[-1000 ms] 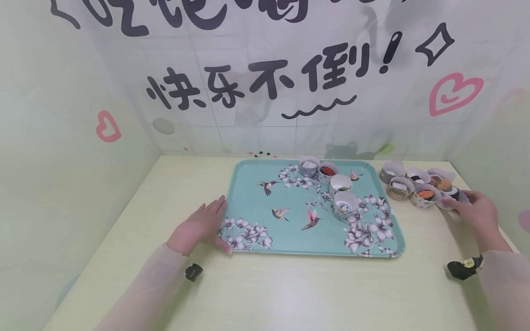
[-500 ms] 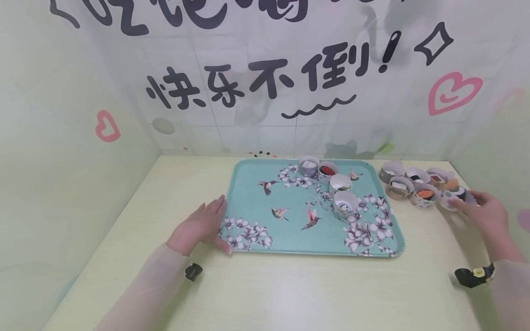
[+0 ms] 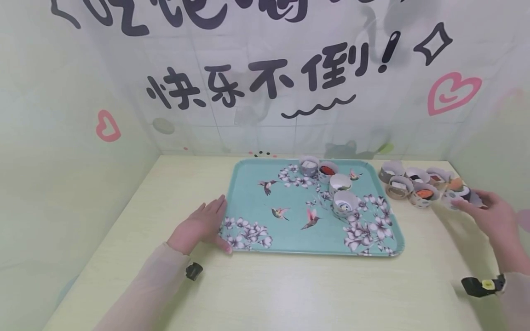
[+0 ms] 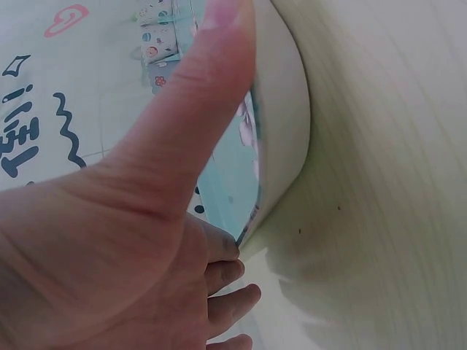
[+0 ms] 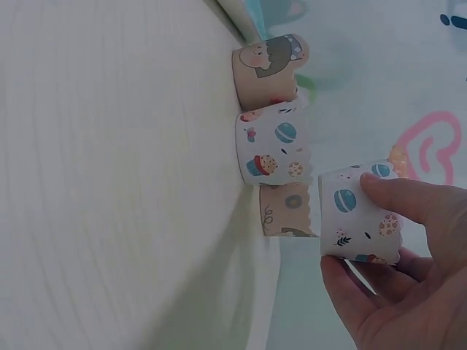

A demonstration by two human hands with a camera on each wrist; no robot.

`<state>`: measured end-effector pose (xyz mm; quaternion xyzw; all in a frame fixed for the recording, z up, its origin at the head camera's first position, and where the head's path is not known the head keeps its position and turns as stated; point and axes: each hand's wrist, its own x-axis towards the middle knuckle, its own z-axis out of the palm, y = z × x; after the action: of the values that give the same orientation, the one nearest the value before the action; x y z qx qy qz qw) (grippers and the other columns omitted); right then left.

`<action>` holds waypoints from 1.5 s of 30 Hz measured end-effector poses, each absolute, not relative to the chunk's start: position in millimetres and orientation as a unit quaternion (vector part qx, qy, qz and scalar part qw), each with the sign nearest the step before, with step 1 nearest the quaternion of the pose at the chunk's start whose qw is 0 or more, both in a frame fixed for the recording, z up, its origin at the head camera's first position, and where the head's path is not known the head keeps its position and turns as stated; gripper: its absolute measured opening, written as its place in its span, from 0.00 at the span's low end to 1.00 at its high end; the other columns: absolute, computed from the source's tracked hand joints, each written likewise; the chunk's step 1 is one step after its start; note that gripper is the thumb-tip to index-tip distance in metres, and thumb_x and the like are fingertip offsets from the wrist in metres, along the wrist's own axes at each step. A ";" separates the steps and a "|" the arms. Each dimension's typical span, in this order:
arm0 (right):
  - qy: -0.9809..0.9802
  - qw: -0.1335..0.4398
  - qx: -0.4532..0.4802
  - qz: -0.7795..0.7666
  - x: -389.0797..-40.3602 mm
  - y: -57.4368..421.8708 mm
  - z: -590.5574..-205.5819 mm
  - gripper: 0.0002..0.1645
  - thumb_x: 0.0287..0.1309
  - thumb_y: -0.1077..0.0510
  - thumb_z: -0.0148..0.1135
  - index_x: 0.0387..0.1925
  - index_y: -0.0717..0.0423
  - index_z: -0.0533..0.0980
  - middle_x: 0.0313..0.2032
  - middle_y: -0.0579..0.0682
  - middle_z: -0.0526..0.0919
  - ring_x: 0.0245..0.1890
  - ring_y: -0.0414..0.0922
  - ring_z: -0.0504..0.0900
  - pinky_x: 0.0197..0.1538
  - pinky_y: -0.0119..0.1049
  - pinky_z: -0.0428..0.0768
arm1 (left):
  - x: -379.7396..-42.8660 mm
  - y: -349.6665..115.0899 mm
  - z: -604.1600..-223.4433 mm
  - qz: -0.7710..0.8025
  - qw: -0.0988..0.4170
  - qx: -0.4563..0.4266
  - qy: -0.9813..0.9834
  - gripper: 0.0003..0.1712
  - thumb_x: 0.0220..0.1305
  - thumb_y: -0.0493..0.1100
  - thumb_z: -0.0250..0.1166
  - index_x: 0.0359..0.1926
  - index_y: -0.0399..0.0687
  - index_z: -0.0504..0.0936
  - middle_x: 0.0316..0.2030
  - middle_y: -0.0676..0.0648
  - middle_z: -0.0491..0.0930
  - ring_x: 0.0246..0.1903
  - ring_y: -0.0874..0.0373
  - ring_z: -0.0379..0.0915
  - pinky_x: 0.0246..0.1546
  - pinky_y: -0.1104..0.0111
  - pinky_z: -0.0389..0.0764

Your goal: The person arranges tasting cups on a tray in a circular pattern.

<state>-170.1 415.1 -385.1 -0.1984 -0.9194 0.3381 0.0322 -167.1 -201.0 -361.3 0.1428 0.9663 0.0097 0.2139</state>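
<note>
Surface (image 3: 290, 289), right edge | cup (image 5: 359, 217) pinched by right hand (image 3: 493, 214), likely against spilling | tray (image 3: 246, 193) seemingly braced by uncurled left hand (image 3: 202, 224)

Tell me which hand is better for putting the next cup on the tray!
Probably the right hand: it holds a paper cup near the other cups beside the tray. The left hand touches the tray's left edge and holds no cup.

My right hand (image 5: 438, 270) hides part of the cup (image 5: 350, 226) I hold. In the left wrist view, my left hand (image 4: 139, 211) covers part of the tray (image 4: 284, 95). Overhead, the head view's top edge cuts the upper writing (image 3: 207, 22), its right edge my right sleeve (image 3: 516, 299).
</note>
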 end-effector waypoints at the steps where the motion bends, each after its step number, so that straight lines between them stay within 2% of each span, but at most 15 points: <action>1: -0.920 0.034 -0.196 0.338 -168.7 414.6 -384.1 0.51 0.67 0.39 0.54 0.73 0.73 0.51 0.70 0.79 0.55 0.62 0.74 0.62 0.41 0.47 0.75 | -167.3 -200.9 -361.7 0.010 0.214 0.143 0.966 0.79 0.39 0.68 0.78 0.75 0.25 0.45 0.77 0.29 0.42 0.77 0.34 0.42 0.78 0.41 0.48; 3: -0.921 0.038 -0.190 0.338 -165.4 412.4 -380.9 0.51 0.67 0.39 0.55 0.73 0.73 0.52 0.70 0.79 0.56 0.58 0.72 0.65 0.38 0.40 0.72 | -167.6 -200.6 -361.7 0.012 0.214 0.144 0.966 0.79 0.39 0.67 0.78 0.75 0.25 0.45 0.77 0.28 0.42 0.77 0.33 0.42 0.78 0.41 0.48; 7: -0.923 0.048 -0.177 0.337 -159.0 405.2 -374.1 0.49 0.66 0.40 0.57 0.72 0.72 0.56 0.69 0.77 0.60 0.44 0.53 0.70 0.33 0.26 0.65 | -167.9 -199.5 -360.8 0.015 0.217 0.141 0.966 0.79 0.39 0.67 0.78 0.75 0.25 0.45 0.77 0.28 0.41 0.77 0.33 0.41 0.78 0.41 0.47; 13: -0.927 0.059 -0.151 0.339 -151.1 390.3 -369.2 0.49 0.64 0.40 0.61 0.70 0.71 0.59 0.63 0.76 0.65 0.37 0.30 0.67 0.28 0.22 0.67 | -167.8 -198.3 -360.2 0.021 0.223 0.132 0.966 0.79 0.38 0.67 0.78 0.76 0.26 0.44 0.78 0.29 0.40 0.77 0.33 0.40 0.78 0.42 0.45; 15: -0.928 0.062 -0.138 0.342 -148.6 384.8 -369.8 0.48 0.64 0.41 0.62 0.70 0.72 0.60 0.62 0.75 0.67 0.34 0.20 0.61 0.27 0.20 0.67 | -167.7 -198.2 -360.5 0.021 0.222 0.133 0.966 0.79 0.38 0.67 0.79 0.75 0.26 0.44 0.77 0.29 0.41 0.77 0.33 0.41 0.78 0.42 0.46; 21: -0.931 0.069 -0.093 0.347 -144.0 366.9 -368.3 0.45 0.63 0.44 0.64 0.67 0.73 0.63 0.60 0.76 0.69 0.30 0.09 0.58 0.26 0.14 0.67 | -168.1 -198.5 -361.6 0.023 0.220 0.134 0.966 0.79 0.38 0.66 0.79 0.75 0.26 0.44 0.77 0.29 0.41 0.77 0.33 0.41 0.78 0.42 0.46; 24: -0.927 0.069 -0.074 0.362 -143.1 357.6 -367.6 0.43 0.62 0.46 0.66 0.66 0.72 0.64 0.46 0.48 0.83 0.30 0.08 0.61 0.27 0.12 0.68 | -169.6 -199.2 -362.8 0.025 0.220 0.133 0.966 0.79 0.38 0.66 0.78 0.76 0.26 0.44 0.78 0.29 0.40 0.77 0.33 0.40 0.78 0.42 0.45; 27: -0.919 0.064 -0.057 0.384 -142.9 347.4 -367.7 0.42 0.61 0.48 0.68 0.66 0.71 0.65 0.37 0.17 0.71 0.31 0.07 0.65 0.29 0.11 0.71 | -171.0 -200.5 -364.6 0.024 0.219 0.135 0.966 0.79 0.39 0.67 0.78 0.76 0.26 0.43 0.78 0.29 0.40 0.77 0.33 0.40 0.78 0.42 0.45; 28: -0.917 0.062 -0.052 0.391 -142.9 343.9 -367.8 0.42 0.60 0.48 0.69 0.66 0.70 0.65 0.36 0.11 0.64 0.32 0.07 0.66 0.30 0.11 0.71 | -171.3 -200.8 -365.0 0.025 0.219 0.135 0.966 0.79 0.39 0.67 0.78 0.76 0.26 0.43 0.78 0.29 0.40 0.77 0.34 0.40 0.78 0.42 0.45; 30: -0.914 0.058 -0.041 0.400 -143.3 335.9 -368.0 0.43 0.60 0.48 0.69 0.67 0.68 0.65 0.37 0.11 0.64 0.34 0.07 0.66 0.31 0.11 0.72 | -171.8 -201.8 -365.9 0.025 0.217 0.137 0.966 0.79 0.39 0.67 0.78 0.76 0.26 0.43 0.78 0.29 0.40 0.77 0.33 0.40 0.78 0.42 0.45; 33: -0.912 0.060 -0.020 0.405 -144.6 322.3 -368.7 0.40 0.60 0.49 0.70 0.66 0.66 0.67 0.43 0.22 0.71 0.37 0.07 0.66 0.34 0.10 0.72 | -172.3 -203.3 -367.2 0.024 0.216 0.139 0.966 0.80 0.38 0.67 0.78 0.76 0.26 0.43 0.77 0.29 0.40 0.77 0.33 0.40 0.78 0.41 0.45; 38: -0.917 0.054 0.007 0.395 -144.7 300.2 -368.6 0.37 0.61 0.49 0.68 0.63 0.66 0.69 0.56 0.60 0.77 0.41 0.12 0.67 0.36 0.08 0.71 | -172.5 -204.4 -367.3 0.021 0.216 0.141 0.966 0.80 0.38 0.68 0.78 0.76 0.26 0.43 0.77 0.29 0.40 0.77 0.33 0.40 0.78 0.41 0.45; 42: -0.920 0.036 0.021 0.390 -144.9 283.8 -367.5 0.39 0.62 0.47 0.67 0.66 0.66 0.68 0.61 0.70 0.74 0.54 0.45 0.81 0.38 0.07 0.68 | -172.8 -204.7 -368.0 0.022 0.217 0.141 0.966 0.80 0.37 0.68 0.78 0.76 0.26 0.43 0.77 0.28 0.40 0.77 0.32 0.40 0.78 0.41 0.45; 44: -0.919 0.030 0.029 0.392 -145.8 275.4 -367.0 0.38 0.62 0.48 0.68 0.66 0.66 0.68 0.61 0.70 0.74 0.59 0.64 0.77 0.39 0.07 0.67 | -172.8 -204.9 -368.3 0.023 0.218 0.141 0.965 0.80 0.37 0.68 0.78 0.76 0.26 0.43 0.77 0.29 0.39 0.77 0.33 0.40 0.78 0.42 0.45; 45: -0.918 0.027 0.034 0.395 -146.3 271.3 -367.0 0.39 0.62 0.48 0.68 0.66 0.66 0.67 0.62 0.70 0.73 0.61 0.68 0.75 0.40 0.07 0.67 | -172.7 -204.9 -368.4 0.024 0.218 0.140 0.965 0.81 0.37 0.68 0.78 0.76 0.26 0.43 0.77 0.29 0.39 0.77 0.33 0.40 0.78 0.42 0.44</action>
<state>-146.3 271.3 -367.0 0.0341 -0.9177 0.3949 0.0270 -172.7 -204.9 -368.4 0.1404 0.9654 0.0239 0.2183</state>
